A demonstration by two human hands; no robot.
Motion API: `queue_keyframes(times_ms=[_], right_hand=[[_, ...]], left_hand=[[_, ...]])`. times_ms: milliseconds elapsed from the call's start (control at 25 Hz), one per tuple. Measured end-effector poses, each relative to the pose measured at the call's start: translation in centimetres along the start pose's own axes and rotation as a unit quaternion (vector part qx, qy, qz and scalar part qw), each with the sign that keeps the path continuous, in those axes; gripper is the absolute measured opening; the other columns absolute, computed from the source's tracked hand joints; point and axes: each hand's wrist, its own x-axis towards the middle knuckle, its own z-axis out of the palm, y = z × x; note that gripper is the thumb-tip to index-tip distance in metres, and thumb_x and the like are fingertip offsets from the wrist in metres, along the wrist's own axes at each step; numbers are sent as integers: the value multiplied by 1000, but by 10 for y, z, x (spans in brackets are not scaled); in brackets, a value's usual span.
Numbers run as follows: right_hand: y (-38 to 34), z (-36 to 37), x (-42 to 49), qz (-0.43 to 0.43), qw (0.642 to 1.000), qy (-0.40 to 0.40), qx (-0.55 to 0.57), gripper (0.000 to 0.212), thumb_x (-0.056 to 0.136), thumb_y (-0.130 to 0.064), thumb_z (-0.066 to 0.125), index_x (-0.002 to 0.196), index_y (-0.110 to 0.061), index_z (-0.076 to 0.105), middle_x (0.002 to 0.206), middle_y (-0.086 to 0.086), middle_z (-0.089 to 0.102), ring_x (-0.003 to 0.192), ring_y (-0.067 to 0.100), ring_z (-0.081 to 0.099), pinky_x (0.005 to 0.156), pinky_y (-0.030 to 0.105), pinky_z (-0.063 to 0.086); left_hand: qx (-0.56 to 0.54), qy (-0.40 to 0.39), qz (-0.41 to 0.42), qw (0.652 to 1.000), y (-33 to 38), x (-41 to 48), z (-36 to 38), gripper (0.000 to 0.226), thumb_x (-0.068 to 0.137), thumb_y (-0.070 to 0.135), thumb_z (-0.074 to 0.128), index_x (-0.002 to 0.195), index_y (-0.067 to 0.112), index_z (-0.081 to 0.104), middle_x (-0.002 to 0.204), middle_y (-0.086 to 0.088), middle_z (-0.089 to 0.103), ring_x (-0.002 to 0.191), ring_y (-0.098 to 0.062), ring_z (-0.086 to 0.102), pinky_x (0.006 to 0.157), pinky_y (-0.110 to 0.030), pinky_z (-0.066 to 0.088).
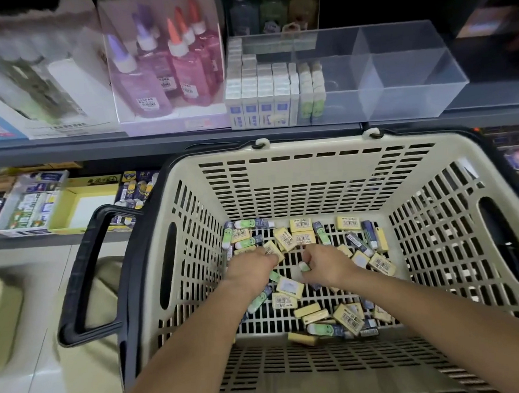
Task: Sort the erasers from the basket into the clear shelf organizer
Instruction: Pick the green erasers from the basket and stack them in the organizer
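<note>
Reaching into basket (311,175): left hand (250,269), right hand (327,263).
Right fingers (309,258): pinching green eraser (303,267).
Left fingers (269,258): curled among yellow erasers (285,240); grip unclear.
Beyond fingers: clear shelf organizer (411,65).

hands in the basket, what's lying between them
Head view: only bare basket floor between left hand and right hand, which pinches a green eraser; yellow erasers lie just past the gap.

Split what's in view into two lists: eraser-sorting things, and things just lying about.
Job: cream slotted plastic basket; loose yellow and green-sleeved erasers in it; clear acrylic shelf organizer; white boxed erasers stood in it; left hand; right hand, fingers pinching a green-sleeved eraser.
Lying about: pink and purple glue bottles; yellow cardboard tray on the lower shelf; white-capped bottles behind the organizer.
</note>
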Motion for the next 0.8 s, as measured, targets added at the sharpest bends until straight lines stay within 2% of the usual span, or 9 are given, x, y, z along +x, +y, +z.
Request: queue_keyframes(times_ms=[80,120,200,320,440,560,640,720,800], right_hand=[[-1,-8,3,10,995,-3,96,28,78,-21,69,101,-10,58,82,2,58,73,16,54,57,24,42],[-3,-15,5,15,984,-5,175,22,78,-14,68,97,-10,58,77,2,58,68,14,55,57,23,44],[-9,-29,5,20,948,-5,318,17,79,-5,68,89,-12,56,74,3,62,61,11,57,53,20,48],[-13,-37,0,18,915,-7,402,19,81,-2,67,95,-8,55,77,7,66,64,12,62,53,16,51],[-15,-38,-5,1,911,-15,413,26,82,-3,67,104,-10,55,81,7,66,67,13,63,56,16,52],[-19,-39,-5,-19,916,-5,402,28,83,-4,66,108,-11,55,80,6,64,66,12,61,54,14,50],[-22,-38,-6,-27,918,1,396,24,82,-4,68,102,-10,55,77,4,66,65,11,63,56,14,50],[-21,-42,-7,-34,915,-12,402,15,83,-5,67,93,-11,57,75,5,69,65,11,66,59,16,53],[-9,-56,-4,-6,913,-3,407,6,85,-7,64,87,-11,61,76,5,72,69,12,69,61,19,55]], left_hand=[[-120,3,-35,992,1,2,-3,16,88,19,60,103,18,56,107,-3,54,97,-21,54,75,-33,47],[-227,-6,-62,972,1,4,-8,13,88,22,60,99,18,56,107,-3,56,96,-19,55,79,-32,48],[-448,-38,-96,888,4,6,-20,17,90,19,58,107,16,56,109,-2,60,92,-15,58,77,-28,50],[-633,-71,-111,763,13,4,-34,32,93,12,54,124,16,50,112,-3,60,92,-12,60,70,-22,51],[-716,-107,-126,678,13,2,-35,25,95,8,50,118,15,54,111,-7,63,99,-18,62,85,-32,52],[-743,-124,-132,645,8,-1,-37,16,95,10,51,108,15,58,103,-7,64,92,-17,62,87,-34,50],[-767,-128,-134,614,7,-1,-40,19,92,12,57,111,11,59,103,-8,64,92,-18,61,91,-35,51],[-789,-140,-133,584,9,-1,-41,26,87,15,64,112,11,58,107,-8,64,97,-21,62,91,-36,52],[-799,-147,-125,570,13,-2,-41,33,83,16,68,114,16,56,120,-10,61,107,-24,60,83,-34,55]])
